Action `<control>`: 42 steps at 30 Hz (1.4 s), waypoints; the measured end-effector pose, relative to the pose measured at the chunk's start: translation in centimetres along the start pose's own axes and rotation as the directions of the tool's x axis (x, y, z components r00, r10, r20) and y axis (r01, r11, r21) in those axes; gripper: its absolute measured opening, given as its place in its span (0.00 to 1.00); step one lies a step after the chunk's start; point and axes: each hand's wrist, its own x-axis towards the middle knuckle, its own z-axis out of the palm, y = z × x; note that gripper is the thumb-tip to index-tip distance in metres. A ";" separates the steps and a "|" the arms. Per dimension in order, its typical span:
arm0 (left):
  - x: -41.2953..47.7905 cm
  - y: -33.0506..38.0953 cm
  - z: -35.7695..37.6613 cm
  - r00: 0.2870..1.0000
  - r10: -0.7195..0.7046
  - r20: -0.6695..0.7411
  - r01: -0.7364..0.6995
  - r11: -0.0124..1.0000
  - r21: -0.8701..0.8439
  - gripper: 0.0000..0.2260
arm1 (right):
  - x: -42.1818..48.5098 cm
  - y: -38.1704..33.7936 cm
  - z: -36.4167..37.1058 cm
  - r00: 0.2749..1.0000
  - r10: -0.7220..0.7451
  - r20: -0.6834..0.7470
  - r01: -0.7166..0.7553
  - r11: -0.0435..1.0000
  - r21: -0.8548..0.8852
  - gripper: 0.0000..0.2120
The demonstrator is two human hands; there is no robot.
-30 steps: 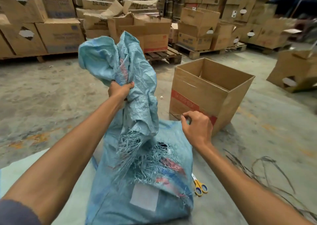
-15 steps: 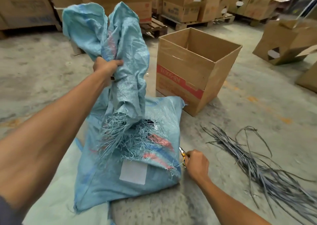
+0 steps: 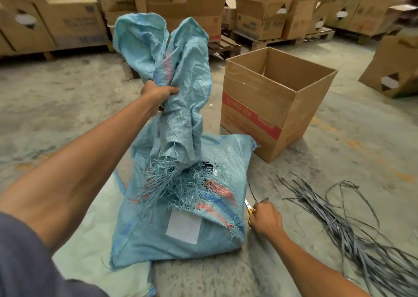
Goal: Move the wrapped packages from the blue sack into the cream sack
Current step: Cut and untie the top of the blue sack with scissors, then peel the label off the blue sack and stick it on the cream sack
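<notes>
The blue sack [image 3: 181, 224] is sitting on the concrete floor [image 3: 56, 106] pretty much dead centre, bulging like it's full, with a white label [image 3: 183, 228] on its near face and a badly frayed, shredded patch at its top. The left hand [image 3: 158, 93] is clenching a bunched-up length of the sack's loose fabric and holding it up high, so the cloth is flopping over toward 12 o'clock above the fist.

Down at about 4 o'clock from the sack, the right hand [image 3: 267, 219] is curling around the yellow-handled scissors [image 3: 250, 208], which are lying right against the sack's right edge. Can't honestly tell whether the scissors are off the floor or not.

An open cardboard box [image 3: 271, 106] is standing at 2 o'clock, its near corner almost touching the sack. A tangle of grey strapping strips [image 3: 352, 228] is sprawling across the floor out at 4 o'clock, beyond the right hand. A pale sheet of cream-ish material [image 3: 90, 251] is lying under the sack at 7 o'clock. Stacks of cardboard boxes on pallets [image 3: 278, 41] are lining the back at 12. No packages showing.
</notes>
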 end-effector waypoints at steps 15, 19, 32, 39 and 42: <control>-0.1 2.6 -4.8 0.979 0.125 0.161 0.037 0.669 -0.743 0.19 | 2.1 -10.1 -9.5 0.642 -0.409 -0.649 0.620 0.775 0.125 0.11; 1.6 0.0 -6.6 0.986 0.079 0.150 -0.107 0.977 0.186 0.60 | 0.3 -12.4 -7.5 0.404 -0.822 -0.402 0.859 0.492 -0.143 0.13; -6.8 -7.6 -1.1 0.320 -0.912 0.255 0.173 0.321 0.931 0.33 | 4.3 -12.0 -4.6 0.301 -0.913 -0.277 0.903 0.366 -0.227 0.13; -6.0 -10.2 -2.0 0.680 -0.441 0.586 0.488 0.868 0.088 0.16 | 9.0 -9.8 -5.9 0.704 -0.591 -0.395 0.703 0.659 0.268 0.16; -5.7 -10.9 0.2 0.842 -0.268 0.469 0.379 0.912 -0.158 0.32 | 9.1 -10.5 -6.4 0.779 -0.466 -0.419 0.599 0.750 0.281 0.13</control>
